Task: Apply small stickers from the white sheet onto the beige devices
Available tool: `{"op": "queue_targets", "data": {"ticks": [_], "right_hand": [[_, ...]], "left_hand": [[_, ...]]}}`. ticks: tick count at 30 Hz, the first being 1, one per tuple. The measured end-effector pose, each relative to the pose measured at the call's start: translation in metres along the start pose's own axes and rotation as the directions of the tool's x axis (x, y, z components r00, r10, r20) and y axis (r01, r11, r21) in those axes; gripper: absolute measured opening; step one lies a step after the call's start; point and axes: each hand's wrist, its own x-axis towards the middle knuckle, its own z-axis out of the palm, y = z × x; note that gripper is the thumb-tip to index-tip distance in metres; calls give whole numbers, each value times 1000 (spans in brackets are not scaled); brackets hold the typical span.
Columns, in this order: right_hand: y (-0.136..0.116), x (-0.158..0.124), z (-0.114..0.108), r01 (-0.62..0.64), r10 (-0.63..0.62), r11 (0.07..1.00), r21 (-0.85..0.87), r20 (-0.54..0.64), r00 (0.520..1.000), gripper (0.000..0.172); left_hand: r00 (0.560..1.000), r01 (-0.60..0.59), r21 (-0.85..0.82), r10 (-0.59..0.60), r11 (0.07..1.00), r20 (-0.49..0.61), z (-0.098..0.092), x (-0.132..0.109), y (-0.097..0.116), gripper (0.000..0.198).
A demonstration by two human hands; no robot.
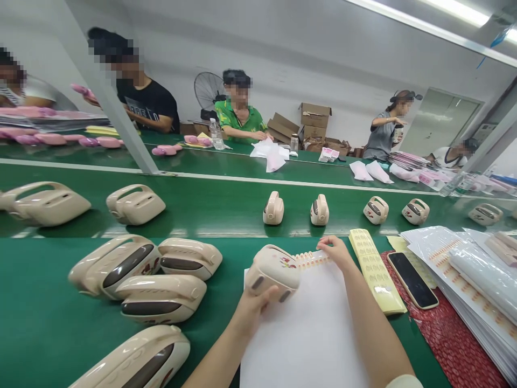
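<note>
Left hand [251,306] grips beige device [278,268]; right hand [337,251] at white sheet [309,334], grasp I cannot tell; slack fingers could drop device.

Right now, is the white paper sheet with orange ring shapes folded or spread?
Spread: the white paper sheet shows one broad face below the ring shapes, no fold visible.

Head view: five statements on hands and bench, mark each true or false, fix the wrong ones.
1. The left hand holds a beige device. True.
2. The right hand rests on the phone. False: the right hand is at the row of orange rings.
3. The phone lies right of the long yellow sheet. True.
4. The phone's screen is lit. False: it is dark.
5. A clear bottle stands near the co-worker in green. True.
</note>
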Motion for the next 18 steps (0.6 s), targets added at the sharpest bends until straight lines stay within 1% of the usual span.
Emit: {"op": "queue_targets", "data": {"ticks": [1, 2, 4, 5, 6, 8, 10, 14, 18], "right_hand": [[-7, -4, -5, 17, -17, 999, 50, 10, 1000, 10], [-16, -10, -9, 41, -46, 992, 118, 43, 998, 12], [-34, -24, -13, 86, -133, 959, 268, 163, 978, 16], [-43, -31, -12, 97, -179, 941, 323, 232, 956, 17], [-51, -38, -9, 104, -214, 932, 347, 294, 932, 17], [-63, -50, -1, 115, -230, 944, 310, 366, 902, 15], [-70, -56, 7, 118, -204, 964, 238, 379, 903, 12], [-74, -59, 14, 104, -154, 984, 148, 388, 909, 15], [-72, -57, 15, 110, -163, 982, 156, 385, 908, 18]], "left_hand": [[998, -63, 138, 62, 988, 9, 1, -1, -1, 85], [991, -135, 273, 131, 952, 33, 1, -2, -2, 88], [963, -270, 490, 244, 829, 119, 1, -3, -7, 88], [949, -316, 564, 265, 763, 174, 0, -3, -10, 86], [937, -349, 614, 262, 708, 230, -1, -3, -14, 83], [922, -384, 665, 227, 640, 314, -4, -2, -20, 84], [914, -400, 693, 203, 600, 352, -7, -2, -23, 85], [904, -424, 730, 204, 536, 375, -7, -3, -20, 83], [895, -446, 729, 233, 519, 381, -5, -3, -18, 82]]}}
